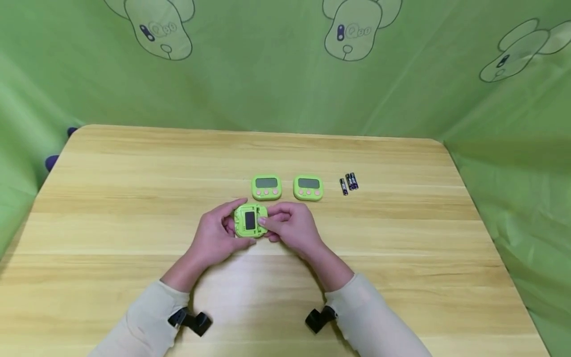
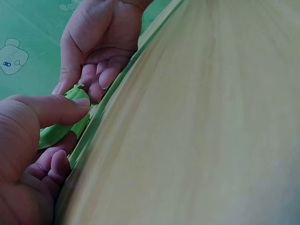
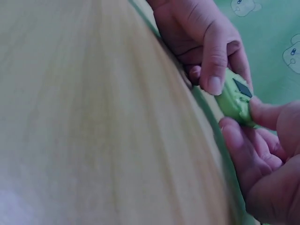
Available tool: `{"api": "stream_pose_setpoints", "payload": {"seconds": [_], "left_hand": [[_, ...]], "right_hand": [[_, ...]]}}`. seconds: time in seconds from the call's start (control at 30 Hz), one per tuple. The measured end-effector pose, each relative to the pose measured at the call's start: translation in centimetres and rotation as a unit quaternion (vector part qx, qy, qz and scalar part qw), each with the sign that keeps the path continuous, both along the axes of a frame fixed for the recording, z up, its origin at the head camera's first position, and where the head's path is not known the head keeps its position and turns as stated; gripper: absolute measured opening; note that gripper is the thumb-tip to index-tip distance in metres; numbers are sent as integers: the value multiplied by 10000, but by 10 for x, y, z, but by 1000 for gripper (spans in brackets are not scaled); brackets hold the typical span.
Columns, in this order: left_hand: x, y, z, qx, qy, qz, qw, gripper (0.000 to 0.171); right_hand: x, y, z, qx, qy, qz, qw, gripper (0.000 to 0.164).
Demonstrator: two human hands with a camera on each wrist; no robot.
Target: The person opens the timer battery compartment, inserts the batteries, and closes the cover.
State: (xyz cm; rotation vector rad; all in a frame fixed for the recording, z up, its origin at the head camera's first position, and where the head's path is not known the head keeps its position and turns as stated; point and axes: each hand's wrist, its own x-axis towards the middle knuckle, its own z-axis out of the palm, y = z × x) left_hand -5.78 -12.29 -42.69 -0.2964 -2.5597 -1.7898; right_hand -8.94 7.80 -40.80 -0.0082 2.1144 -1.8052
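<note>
A light-green digital timer [image 1: 250, 220] is held back side up between both hands, a dark rectangle showing on it and its battery slot uncovered. My left hand [image 1: 214, 238] grips its left side, thumb on the near edge and fingers at the far edge. With the thumb on top over the slot and fingers beneath, my right hand [image 1: 296, 230] pinches the right side. That thumb covers part of the slot, so I cannot tell what lies in it. In the right wrist view the timer [image 3: 229, 101] is tilted between the hands.
Two more green timers [image 1: 266, 187] [image 1: 308, 188] lie screen up just beyond the hands. Several small dark batteries [image 1: 352, 181] lie to their right, one [image 1: 343, 187] slightly apart. The wooden table [image 1: 401, 238] meets a green printed curtain [image 1: 267, 89] at the back and sides.
</note>
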Motion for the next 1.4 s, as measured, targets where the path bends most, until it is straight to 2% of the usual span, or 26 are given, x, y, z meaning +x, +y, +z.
{"api": "stream_pose_setpoints", "payload": {"seconds": [0.17,0.37,0.67,1.23,1.3,1.4], "left_hand": [[0,1,-1,-15,-129,17,9999,86],[0,1,0,-123,-272,15,9996,87],[0,0,-1,-182,-475,80,9987,88],[1,0,-2,-20,-433,44,9990,87],[1,0,-2,-26,-409,54,9991,87],[0,1,-2,-22,-386,47,9992,87]], "right_hand": [[1,4,5,131,102,-237,9996,15],[-1,13,12,-29,-277,-283,9992,15],[0,40,19,576,-384,-147,9975,13],[5,88,18,1404,-129,-219,9898,23],[5,90,18,1619,-11,-157,9867,24],[6,93,16,2189,394,-25,9750,23]]}}
